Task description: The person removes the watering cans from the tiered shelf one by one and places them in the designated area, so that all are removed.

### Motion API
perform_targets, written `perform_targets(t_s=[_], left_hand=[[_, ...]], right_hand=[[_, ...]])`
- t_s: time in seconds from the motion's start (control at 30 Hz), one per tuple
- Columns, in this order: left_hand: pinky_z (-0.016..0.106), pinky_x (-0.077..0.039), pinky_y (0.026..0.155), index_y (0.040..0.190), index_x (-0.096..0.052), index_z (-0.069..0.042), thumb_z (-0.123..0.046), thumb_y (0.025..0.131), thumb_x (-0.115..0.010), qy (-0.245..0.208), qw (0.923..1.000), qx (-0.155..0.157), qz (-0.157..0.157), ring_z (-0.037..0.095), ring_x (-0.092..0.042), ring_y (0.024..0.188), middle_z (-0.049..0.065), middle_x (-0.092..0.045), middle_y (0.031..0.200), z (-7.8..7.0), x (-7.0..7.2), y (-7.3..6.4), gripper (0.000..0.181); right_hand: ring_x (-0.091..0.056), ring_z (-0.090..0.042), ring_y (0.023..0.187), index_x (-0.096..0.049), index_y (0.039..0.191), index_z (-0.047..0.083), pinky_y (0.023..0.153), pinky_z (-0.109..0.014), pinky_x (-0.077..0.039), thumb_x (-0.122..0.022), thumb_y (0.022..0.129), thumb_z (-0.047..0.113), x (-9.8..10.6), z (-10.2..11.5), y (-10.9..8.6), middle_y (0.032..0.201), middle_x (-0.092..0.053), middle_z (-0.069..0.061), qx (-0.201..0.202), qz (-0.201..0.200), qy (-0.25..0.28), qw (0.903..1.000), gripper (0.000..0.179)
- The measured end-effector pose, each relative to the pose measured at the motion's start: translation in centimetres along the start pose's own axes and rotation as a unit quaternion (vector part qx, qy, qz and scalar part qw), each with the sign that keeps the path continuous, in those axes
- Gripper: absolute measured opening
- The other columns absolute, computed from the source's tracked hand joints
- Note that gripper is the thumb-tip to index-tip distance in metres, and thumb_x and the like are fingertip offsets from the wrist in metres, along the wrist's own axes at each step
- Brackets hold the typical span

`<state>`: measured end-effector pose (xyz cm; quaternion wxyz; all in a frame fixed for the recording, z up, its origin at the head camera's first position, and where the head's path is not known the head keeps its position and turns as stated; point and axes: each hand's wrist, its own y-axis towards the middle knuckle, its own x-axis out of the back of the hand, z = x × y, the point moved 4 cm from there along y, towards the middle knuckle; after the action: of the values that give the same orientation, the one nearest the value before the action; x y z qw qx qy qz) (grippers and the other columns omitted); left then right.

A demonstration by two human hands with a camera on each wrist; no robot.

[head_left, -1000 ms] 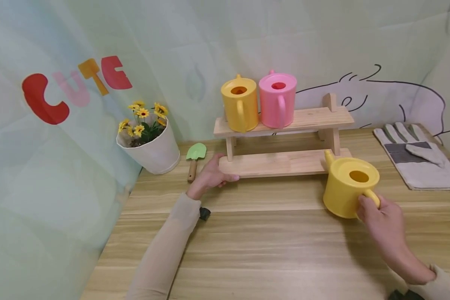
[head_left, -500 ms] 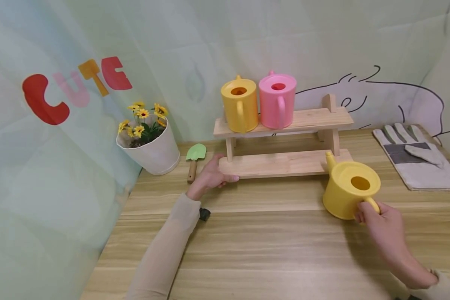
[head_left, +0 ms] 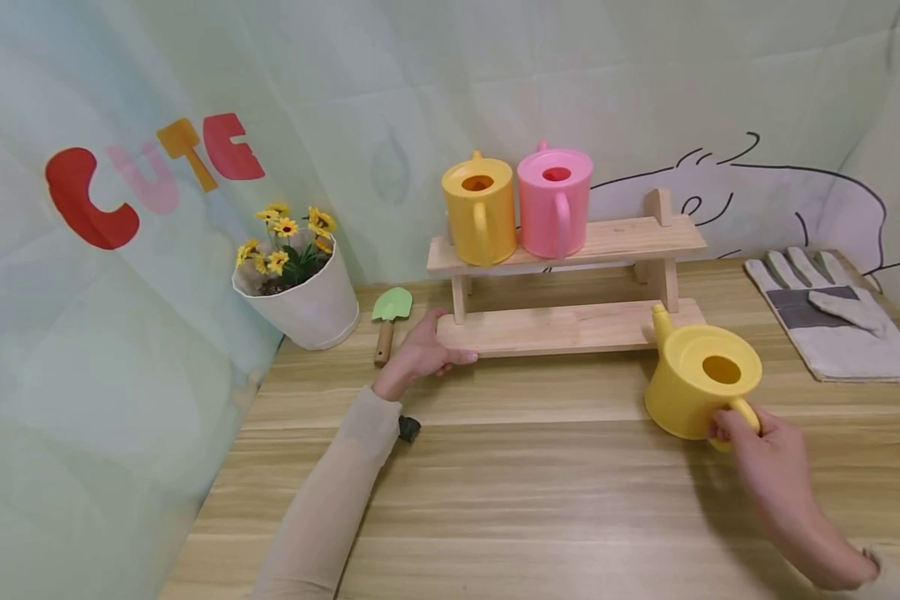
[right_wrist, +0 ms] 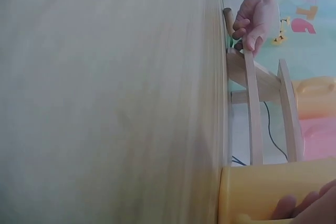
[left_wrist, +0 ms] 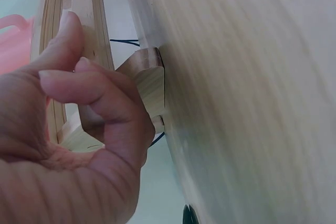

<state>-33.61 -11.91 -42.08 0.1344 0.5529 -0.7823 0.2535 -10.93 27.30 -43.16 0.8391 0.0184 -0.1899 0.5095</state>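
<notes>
At the right end of the wooden stand (head_left: 630, 237), the fingers of the right hand (head_left: 772, 454) curl round the handle (head_left: 746, 414) of a yellow watering can (head_left: 678, 392). The can sits low in front of the lower board (head_left: 555, 327), spout toward the board's right end; whether its base touches the table (head_left: 532, 492) or the spout touches the wood, I cannot tell. A firm grip high on the handle, with the can level, should serve best, since the spout leads and could knock the board.

At the other end, the left hand (head_left: 420, 348) grips the lower board, thumb at its front edge. Light, steady pressure there should stop the stand sliding without jolting the cans above: an orange-yellow can (head_left: 461, 217) and a pink can (head_left: 537, 212), side by side on the upper board.

Farther out lie a green trowel (head_left: 392, 305), a flowerpot (head_left: 307, 300) and gloves (head_left: 843, 333).
</notes>
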Motion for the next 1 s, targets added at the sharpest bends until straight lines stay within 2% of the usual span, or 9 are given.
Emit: perform_targets(t_s=[0.07,0.17,0.23,0.3,0.4,0.5,0.73,0.87,1.0], left_hand=[[0.024,-0.046,0.054,0.168,-0.028,-0.006,-0.014,0.086,-0.095,0.004,1.0,-0.001,0.0,0.015,-0.054,0.06,0.017,-0.062,0.111,0.0,0.0,0.0,0.106],[0.024,-0.046,0.054,0.169,-0.027,-0.006,-0.014,0.086,-0.095,0.005,1.0,-0.003,0.0,0.015,-0.054,0.06,0.017,-0.062,0.111,0.0,0.0,0.1,0.107],[0.024,-0.046,0.053,0.169,-0.027,-0.005,-0.014,0.086,-0.095,0.007,1.0,-0.005,0.001,0.014,-0.054,0.059,0.017,-0.063,0.109,-0.1,0.1,0.1,0.107],[0.024,-0.046,0.053,0.169,-0.027,-0.005,-0.013,0.086,-0.094,0.006,1.0,-0.005,0.001,0.014,-0.054,0.059,0.016,-0.063,0.108,-0.1,0.1,0.1,0.107],[0.023,-0.046,0.053,0.168,-0.027,-0.005,-0.014,0.087,-0.094,0.01,0.9999,-0.003,-0.001,0.014,-0.055,0.059,0.017,-0.063,0.109,-0.2,0.2,0.0,0.106],[0.023,-0.046,0.054,0.168,-0.028,-0.006,-0.014,0.086,-0.095,0.011,0.9999,0.0,-0.004,0.014,-0.055,0.06,0.017,-0.062,0.112,-0.2,0.2,-0.1,0.106],[0.025,-0.047,0.055,0.168,-0.027,-0.006,-0.016,0.087,-0.095,0.015,0.9999,0.001,-0.004,0.015,-0.055,0.061,0.017,-0.062,0.113,-0.2,0.2,-0.3,0.106],[0.024,-0.047,0.055,0.168,-0.028,-0.006,-0.016,0.087,-0.095,0.014,0.9999,0.001,-0.005,0.015,-0.054,0.06,0.018,-0.062,0.115,-0.1,0.1,-0.2,0.106],[0.024,-0.047,0.056,0.169,-0.026,-0.007,-0.017,0.087,-0.094,0.017,0.9998,0.008,-0.002,0.014,-0.054,0.061,0.019,-0.061,0.12,0.0,0.0,-0.2,0.107]], right_hand=[[-0.052,-0.001,0.072,-0.072,0.083,0.023,0.065,-0.019,-0.047,-0.063,0.107,0.02,0.0,0.0,-0.1,0.071,-0.058,0.02,-0.012,-0.009,-0.007,0.9999,0.026],[-0.048,-0.002,0.075,-0.063,0.104,0.013,0.064,-0.021,-0.045,-0.065,0.107,0.023,-0.1,0.1,-0.3,0.079,-0.053,0.016,-0.036,-0.022,-0.019,0.9989,0.011],[-0.047,-0.002,0.08,-0.053,0.113,0.012,0.065,-0.018,-0.046,-0.067,0.106,0.022,-0.1,0.1,-0.5,0.09,-0.051,0.013,-0.045,-0.031,-0.014,0.9984,0.019],[-0.048,-0.001,0.087,-0.046,0.12,0.02,0.069,-0.013,-0.047,-0.068,0.106,0.021,-0.1,0.2,-0.7,0.103,-0.05,0.012,-0.042,-0.036,-0.003,0.9984,0.026],[-0.047,-0.002,0.096,-0.04,0.123,0.034,0.074,-0.008,-0.046,-0.071,0.105,0.019,0.0,0.5,-1.0,0.117,-0.044,0.013,-0.022,-0.052,0.01,0.9983,0.039],[-0.044,0.001,0.101,-0.036,0.127,0.041,0.083,-0.006,-0.041,-0.073,0.102,0.019,0.3,0.9,-1.3,0.12,-0.04,0.02,0.005,-0.075,0.004,0.9971,0.05],[-0.037,0.007,0.109,-0.032,0.154,0.026,0.095,-0.007,-0.029,-0.079,0.095,0.011,1.0,3.1,-2.2,0.122,-0.037,0.027,0.059,-0.125,0.008,0.9904,0.076],[-0.037,0.009,0.113,-0.032,0.157,0.025,0.097,-0.005,-0.027,-0.081,0.093,0.011,1.3,5.1,-2.6,0.122,-0.036,0.028,0.09,-0.142,0.008,0.9858,0.082],[-0.038,0.009,0.112,-0.032,0.154,0.028,0.095,-0.005,-0.027,-0.083,0.093,0.013,1.5,7.0,-2.8,0.121,-0.037,0.027,0.114,-0.137,-0.004,0.9841,0.081]])
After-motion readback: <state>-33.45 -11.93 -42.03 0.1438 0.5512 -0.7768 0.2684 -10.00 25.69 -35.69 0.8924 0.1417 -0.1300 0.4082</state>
